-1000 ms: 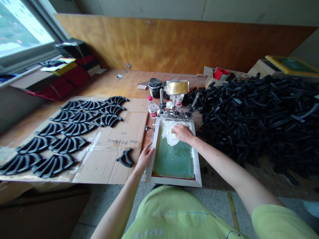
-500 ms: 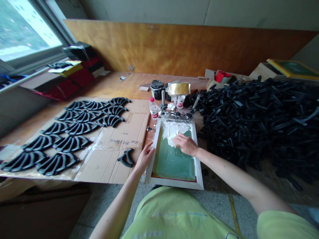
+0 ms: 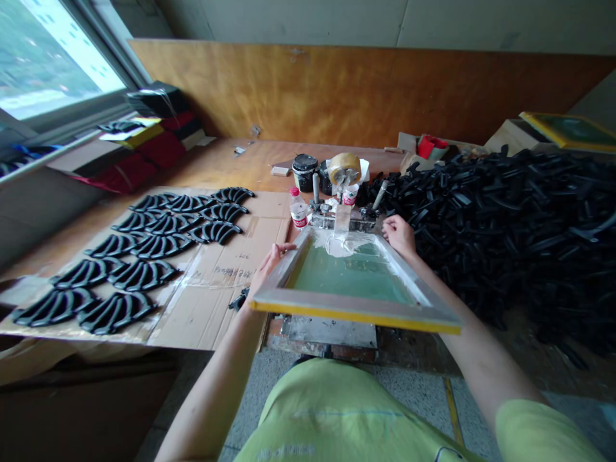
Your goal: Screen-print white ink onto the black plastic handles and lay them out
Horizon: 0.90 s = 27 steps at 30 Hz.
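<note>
The screen printing frame, with a green mesh, is tilted up with its near edge raised. My left hand is closed at its left rail, fingertips on the rail. Beside the frame's far right corner is my right hand, its fingers curled; whatever they hold, if anything, is hidden. White ink lies at the far end of the mesh. A squeegee blade stands upright there against the metal hinge clamp. Under the raised frame a metal base plate shows. A black plastic part is partly hidden behind my left forearm.
Black curved parts lie in rows on cardboard at left. At right is a large heap of black parts. A red-capped bottle, a dark ink tub and a tape roll stand behind the frame.
The frame's near edge has risen from lying flat. My right hand has left the inked mesh for the far right corner. The squeegee now stands at the clamp.
</note>
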Each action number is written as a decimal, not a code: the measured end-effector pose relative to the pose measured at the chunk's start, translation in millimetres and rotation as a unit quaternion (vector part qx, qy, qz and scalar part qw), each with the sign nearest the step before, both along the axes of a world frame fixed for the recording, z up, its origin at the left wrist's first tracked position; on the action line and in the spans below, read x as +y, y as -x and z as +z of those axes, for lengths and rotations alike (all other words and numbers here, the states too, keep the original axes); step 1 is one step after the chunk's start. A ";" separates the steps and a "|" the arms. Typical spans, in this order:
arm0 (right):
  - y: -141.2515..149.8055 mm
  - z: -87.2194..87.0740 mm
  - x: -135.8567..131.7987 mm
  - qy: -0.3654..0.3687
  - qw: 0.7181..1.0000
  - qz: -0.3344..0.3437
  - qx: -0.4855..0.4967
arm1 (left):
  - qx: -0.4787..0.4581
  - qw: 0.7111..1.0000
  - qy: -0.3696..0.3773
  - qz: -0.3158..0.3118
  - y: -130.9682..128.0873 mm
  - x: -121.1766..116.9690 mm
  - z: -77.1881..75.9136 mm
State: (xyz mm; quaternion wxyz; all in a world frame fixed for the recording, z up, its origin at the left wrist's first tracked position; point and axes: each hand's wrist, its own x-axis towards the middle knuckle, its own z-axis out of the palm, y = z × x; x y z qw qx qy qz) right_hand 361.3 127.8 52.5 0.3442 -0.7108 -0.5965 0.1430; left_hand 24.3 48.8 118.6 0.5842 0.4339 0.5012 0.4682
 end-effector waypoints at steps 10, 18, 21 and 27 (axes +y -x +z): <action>75.6 -49.7 -87.4 0.027 0.978 0.177 -0.105 | -0.071 0.992 0.102 0.013 -41.5 8.5 -27.9; 102.6 -47.1 -136.8 0.007 0.922 0.352 -0.159 | -0.046 0.950 0.306 0.035 4.8 -73.6 -117.9; 34.9 -57.8 -126.6 0.145 0.949 0.149 -0.239 | 0.058 0.931 0.312 0.182 76.9 -75.0 -146.6; -49.0 -84.0 -95.1 0.343 0.904 -0.026 -0.255 | 0.251 0.880 0.359 0.182 157.7 -72.1 -184.0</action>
